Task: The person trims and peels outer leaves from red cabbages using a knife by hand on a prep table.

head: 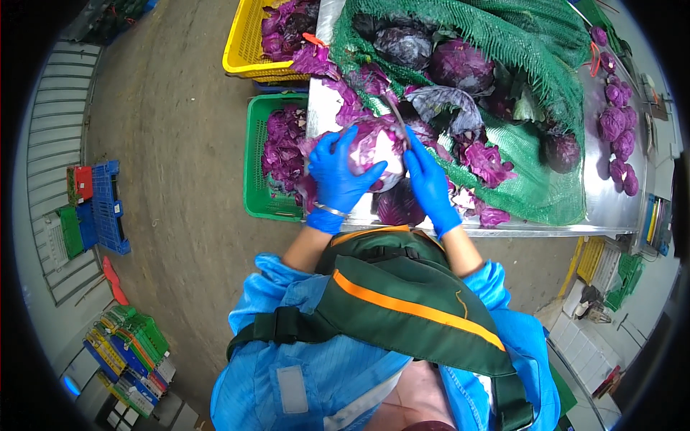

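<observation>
A trimmed red cabbage (385,148), with pale cut patches on its top, is before me at the metal table's near edge. My left hand (338,175), in a blue glove, grips its left side with the thumb across the front. In my gloved right hand (429,183) is a knife (398,116), its blade along the cabbage's right side and its handle mostly hidden. Another dark red cabbage (399,203) lies just under my hands. Loose purple leaves (488,161) are scattered to the right, and a green mesh sack (550,188) with several untrimmed cabbages (462,64) spreads beyond.
Left of the metal table (614,210) stand a green crate (250,178) and a yellow crate (232,59), both holding purple leaves. Several small cabbages (613,124) line the table's right side. Stacked crates (126,355) and a blue pallet (106,207) stand farther left.
</observation>
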A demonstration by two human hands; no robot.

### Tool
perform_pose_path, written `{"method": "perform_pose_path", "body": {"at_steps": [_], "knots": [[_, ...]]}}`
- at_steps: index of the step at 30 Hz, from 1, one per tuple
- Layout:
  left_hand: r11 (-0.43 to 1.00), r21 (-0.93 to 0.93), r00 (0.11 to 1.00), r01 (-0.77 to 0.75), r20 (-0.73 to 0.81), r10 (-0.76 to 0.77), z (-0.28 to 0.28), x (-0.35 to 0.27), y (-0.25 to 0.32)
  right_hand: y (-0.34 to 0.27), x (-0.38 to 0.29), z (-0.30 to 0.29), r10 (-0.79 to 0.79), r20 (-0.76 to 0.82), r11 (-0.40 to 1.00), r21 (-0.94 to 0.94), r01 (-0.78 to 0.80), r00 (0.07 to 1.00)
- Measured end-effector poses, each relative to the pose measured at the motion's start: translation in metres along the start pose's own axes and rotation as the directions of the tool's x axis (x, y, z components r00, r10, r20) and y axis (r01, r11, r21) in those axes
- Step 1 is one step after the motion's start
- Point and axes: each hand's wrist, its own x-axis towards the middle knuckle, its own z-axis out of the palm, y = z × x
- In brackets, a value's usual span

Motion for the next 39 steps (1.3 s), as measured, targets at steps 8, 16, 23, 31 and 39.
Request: {"method": "perform_pose_path", "body": {"at_steps": [8, 16, 23, 31, 39], "knots": [[0.999, 0.033, 0.992, 0.042, 0.116, -0.046, 0.011, -0.003, -0.005, 0.098, 0.046, -0.033, 0.289, 0.142, 0.957, -0.009, -0.29, 0.947], [0.994, -0.109, 0.986, 0.016, 0.166, 0.002, -0.012, -0.001, -0.012, 0.012, 0.029, 0.001, -0.053, -0.062, 0.996, 0.074, 0.057, 0.997], [0.986, -0.123, 0.984, 0.109, 0.151, -0.09, -0.014, -0.008, -0.004, 0.019, 0.025, -0.006, -0.131, -0.092, 0.991, -0.035, 0.128, 0.987], [0.997, 0.018, 0.93, 0.077, 0.36, -0.078, -0.043, 0.013, -0.005, -0.024, 0.012, -0.008, 0.138, 0.111, 0.981, 0.125, -0.151, 0.984], [0.974, -0.217, 0.892, 0.063, 0.45, 0.042, -0.02, 0.053, -0.026, 0.004, 0.008, -0.007, 0.103, 0.12, 0.993, 0.044, -0.109, 0.987]]}}
